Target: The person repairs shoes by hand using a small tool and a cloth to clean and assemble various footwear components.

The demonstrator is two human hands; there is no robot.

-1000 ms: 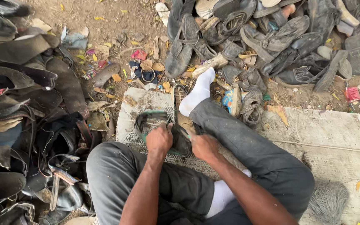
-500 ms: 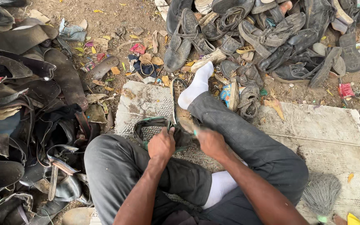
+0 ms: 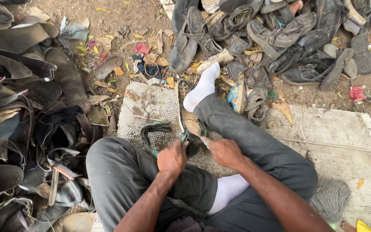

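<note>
A: What is shown in the head view?

B: A worn sandal [image 3: 188, 129] is held on a pale perforated mat [image 3: 323, 133] spread over the dirt ground, between the knees of a seated person in grey trousers. The left hand [image 3: 171, 158] is closed on the sandal's near end, where a green strap [image 3: 155, 129] curls out to the left. The right hand [image 3: 225, 152] is pressed against the same end from the other side, its fingers bent around the edge.

A: Is either grip loose?

B: Neither appears so; both are narrowed onto the sandal, though the fingertips are partly hidden, so the exact hold is hard to make out.

A: Which step is in hand?

B: The strap seems to be worked free of the sole, or fitted into it. A firm pull with the sole kept pinned would probably be called for.

A: And around it?

B: A socked foot [image 3: 202, 88] is stretched beside the sandal. A heap of old shoes [image 3: 280, 38] is piled ahead, dark leather scraps [image 3: 26, 107] on the left, and a brush [image 3: 330, 198] lies near the right knee.
</note>
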